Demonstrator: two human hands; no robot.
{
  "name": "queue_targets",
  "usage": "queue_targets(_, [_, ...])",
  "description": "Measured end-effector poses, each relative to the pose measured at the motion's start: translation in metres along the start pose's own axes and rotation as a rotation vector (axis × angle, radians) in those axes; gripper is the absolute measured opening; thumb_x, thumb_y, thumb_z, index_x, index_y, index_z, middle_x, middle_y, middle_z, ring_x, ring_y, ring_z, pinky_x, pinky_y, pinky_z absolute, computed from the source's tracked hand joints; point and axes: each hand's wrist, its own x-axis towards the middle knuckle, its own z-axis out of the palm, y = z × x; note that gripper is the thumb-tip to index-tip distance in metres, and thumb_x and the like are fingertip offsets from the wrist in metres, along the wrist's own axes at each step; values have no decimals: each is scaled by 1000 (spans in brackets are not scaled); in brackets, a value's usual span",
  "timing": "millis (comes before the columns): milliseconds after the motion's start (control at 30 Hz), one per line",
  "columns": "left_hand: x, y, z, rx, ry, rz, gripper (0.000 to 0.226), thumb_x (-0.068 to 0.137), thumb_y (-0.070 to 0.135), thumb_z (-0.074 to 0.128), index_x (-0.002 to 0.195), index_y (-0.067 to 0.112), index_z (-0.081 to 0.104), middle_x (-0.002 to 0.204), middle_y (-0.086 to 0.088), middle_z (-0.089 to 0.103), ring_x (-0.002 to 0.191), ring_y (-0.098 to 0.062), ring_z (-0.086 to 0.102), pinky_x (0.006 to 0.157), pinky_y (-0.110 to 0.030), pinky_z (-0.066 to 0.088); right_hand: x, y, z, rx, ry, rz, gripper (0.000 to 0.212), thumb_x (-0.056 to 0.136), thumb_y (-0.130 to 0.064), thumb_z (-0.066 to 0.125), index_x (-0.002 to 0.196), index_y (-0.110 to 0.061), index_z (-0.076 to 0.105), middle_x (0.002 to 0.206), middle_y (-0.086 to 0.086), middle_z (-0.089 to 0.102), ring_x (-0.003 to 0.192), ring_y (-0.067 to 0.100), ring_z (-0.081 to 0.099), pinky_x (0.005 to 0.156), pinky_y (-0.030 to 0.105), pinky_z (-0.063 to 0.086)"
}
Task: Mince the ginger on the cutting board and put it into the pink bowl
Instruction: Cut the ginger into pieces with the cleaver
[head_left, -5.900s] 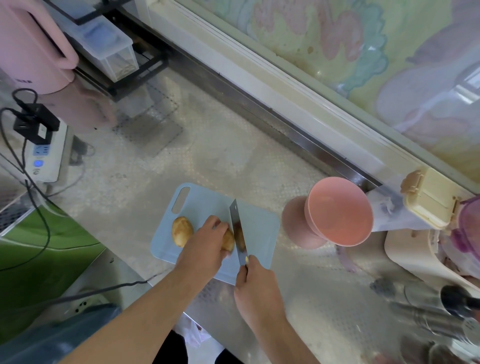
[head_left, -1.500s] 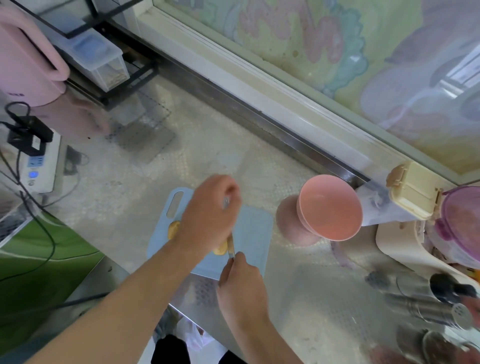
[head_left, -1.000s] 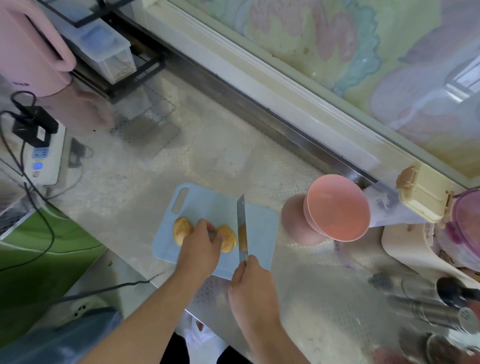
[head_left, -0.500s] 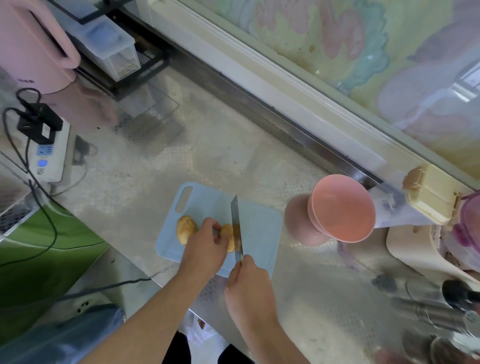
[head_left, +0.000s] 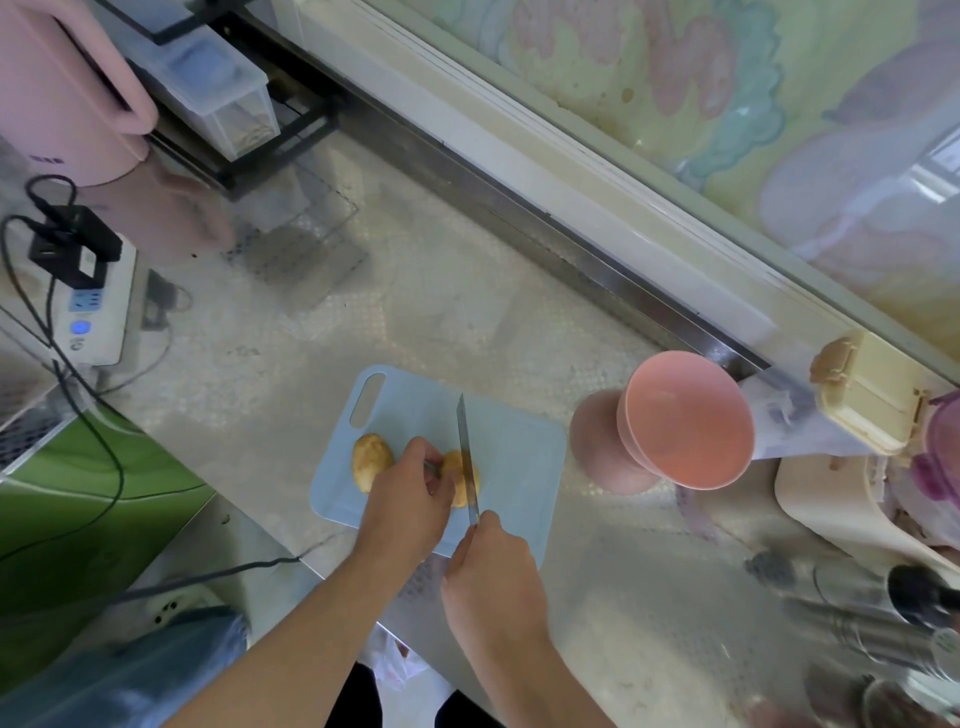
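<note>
Ginger (head_left: 459, 478) between hands, under knife (head_left: 466, 457).

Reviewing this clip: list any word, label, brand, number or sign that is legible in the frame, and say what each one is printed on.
No text can be read in this frame.
Pink plastic kettle: a small dark mark low on its side, too blurred to read.
White power strip: blue panel and round blue button, nothing legible on them.
Black plug adapter: a pale label, too small to read.
Light blue cutting board, pink bowl and knife: no marking visible.

two bare forearms, left hand (head_left: 408, 512) and right hand (head_left: 491, 566) ungloved, no sleeves or jewellery in view
</note>
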Motion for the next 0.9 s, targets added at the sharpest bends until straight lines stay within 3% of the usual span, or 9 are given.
queue_targets(67, [0, 0, -1, -11, -1, -9, 15, 99, 34, 64, 89, 32, 54, 74, -2, 66, 69, -25, 68, 62, -54, 61, 5, -4, -1, 25, -24, 15, 3, 92, -20, 44, 95, -18, 43, 87, 0, 53, 89, 28, 63, 67, 31, 45])
queue_targets(133, [0, 0, -1, -27, 2, -13, 15, 99, 33, 65, 88, 31, 55, 73, -3, 65, 68, -26, 68, 60, -54, 60, 10, -5, 2, 31, -35, 16, 6, 90, -17, 46, 94, -19, 42, 82, -3, 47, 81, 26, 57, 66, 30, 41])
queue_targets(333, [-3, 2, -3, -42, 2, -12, 17, 98, 33, 68, 86, 32, 55, 72, 1, 65, 68, -25, 67, 63, -52, 60, 17, 1, 12, 82, 23, 18, 6, 91, -14, 43, 92, -20, 44, 72, -7, 46, 74, 23, 51, 62, 30, 40])
queue_targets(533, [-10, 6, 0, -9, 33, 1, 12, 100, 31, 64, 91, 32, 56, 73, 1, 67, 68, -22, 68, 68, -51, 59, 9, 2, 10, 33, 13, 2, 9, 96, -17, 43, 103, -17, 48, 99, 7, 67, 90, 28, 63, 65, 30, 41])
queue_targets(733, [-14, 12, 1, -12, 35, -6, 9, 102, 32, 62, 96, 30, 56, 77, 1, 68, 70, -21, 68, 73, -50, 59, -3, 8, 9, 55, 7, -3, 7, 99, -25, 43, 95, -20, 39, 91, 7, 62, 96, 32, 65, 67, 34, 42])
queue_targets(900, [-16, 14, -2, 4, 13, -41, 8, 103, 32, 59, 108, 26, 57, 82, 3, 69, 76, -18, 69, 77, -47, 59, 1, 6, 10, 29, 4, 25, 3, 98, -19, 39, 95, -19, 39, 100, 9, 66, 96, 31, 65, 67, 32, 42])
